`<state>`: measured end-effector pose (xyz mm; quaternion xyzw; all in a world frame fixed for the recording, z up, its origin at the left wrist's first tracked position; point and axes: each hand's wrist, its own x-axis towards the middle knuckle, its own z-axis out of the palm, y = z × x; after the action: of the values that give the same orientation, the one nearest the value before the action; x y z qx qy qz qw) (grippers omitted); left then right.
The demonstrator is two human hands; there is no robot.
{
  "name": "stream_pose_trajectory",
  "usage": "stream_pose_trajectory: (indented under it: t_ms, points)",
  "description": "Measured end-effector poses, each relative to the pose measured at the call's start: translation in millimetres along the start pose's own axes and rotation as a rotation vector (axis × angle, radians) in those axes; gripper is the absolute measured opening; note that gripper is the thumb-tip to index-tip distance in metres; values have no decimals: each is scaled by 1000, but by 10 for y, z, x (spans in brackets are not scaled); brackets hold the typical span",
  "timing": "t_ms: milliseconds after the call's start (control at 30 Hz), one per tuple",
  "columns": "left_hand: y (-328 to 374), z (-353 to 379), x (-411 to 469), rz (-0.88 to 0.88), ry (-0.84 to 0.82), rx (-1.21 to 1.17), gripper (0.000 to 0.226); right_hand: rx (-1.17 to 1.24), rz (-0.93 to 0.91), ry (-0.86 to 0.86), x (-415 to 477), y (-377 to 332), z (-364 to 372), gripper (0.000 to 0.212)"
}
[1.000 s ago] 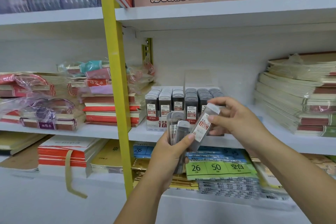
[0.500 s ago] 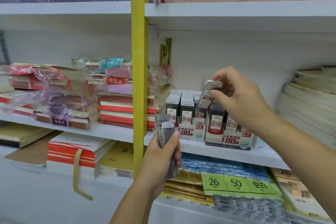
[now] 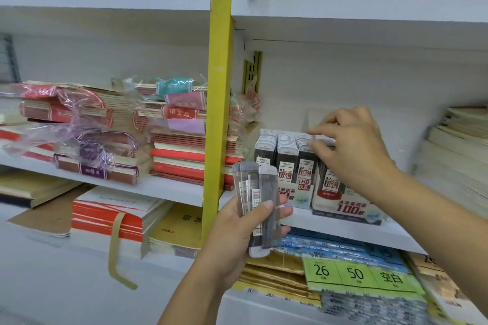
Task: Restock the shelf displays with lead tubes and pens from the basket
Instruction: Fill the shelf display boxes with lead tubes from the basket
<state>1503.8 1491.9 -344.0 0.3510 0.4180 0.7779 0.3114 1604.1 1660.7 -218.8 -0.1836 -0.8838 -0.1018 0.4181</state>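
Note:
My left hand (image 3: 232,235) grips a bundle of several clear grey lead tubes (image 3: 254,192), held upright in front of the shelf edge (image 3: 343,232). Two display boxes stand on that shelf, packed with rows of upright lead tubes: the left box (image 3: 298,198) marked HB 0.5 and the right box (image 3: 348,208) marked 0.7. My right hand (image 3: 353,148) reaches over the boxes, its fingertips pinching the cap of one lead tube (image 3: 315,138) low among the tops of the rows. No basket or pens are in view.
A yellow upright post (image 3: 219,87) divides the shelving. Plastic-wrapped notebook stacks (image 3: 179,150) fill the left bay, and a tall notebook stack (image 3: 459,155) sits right of the boxes. Paper packs with a green 26/50 label (image 3: 356,274) lie on the shelf below.
My right hand took one tube from the bundle, carried it up over the display boxes and lowered it into the rows. My left hand stayed low with the rest of the bundle.

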Motion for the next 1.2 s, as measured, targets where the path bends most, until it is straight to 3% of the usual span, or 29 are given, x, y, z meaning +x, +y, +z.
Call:
stream_pose_trajectory:
  t_ms: [67, 167, 233, 433, 533, 667, 933, 1033, 1200]
  points:
    - [3, 38, -36, -6, -27, -9, 21, 192, -11, 29, -186, -110, -63, 28]
    - [-11, 108, -87, -18, -85, -4, 23, 701, 115, -278, -502, -283, -75, 35]
    - [-37, 148, -112, -18, -118, -2, 27, 919, 199, -398, -657, -329, -39, 35]
    - [-143, 172, -118, -153, -167, -37, 35, 1221, 354, -313, -734, -122, -100, 26]
    - [-192, 183, -117, -145, -92, 45, 37, 1190, 402, -299, -761, 15, -112, 13]
    - [-250, 211, -94, -89, -10, 153, 8, 1174, 441, -334, -855, 136, -102, 24]
    - [-287, 294, -78, -87, 18, 194, 8, 1197, 471, -315, -875, 270, -157, 18]
    - [-289, 320, -42, -53, 15, 135, 26, 1083, 383, -183, -787, 277, -288, 20]
    - [-238, 283, 24, -1, 90, 86, 21, 887, 145, 22, -477, 182, -500, 23]
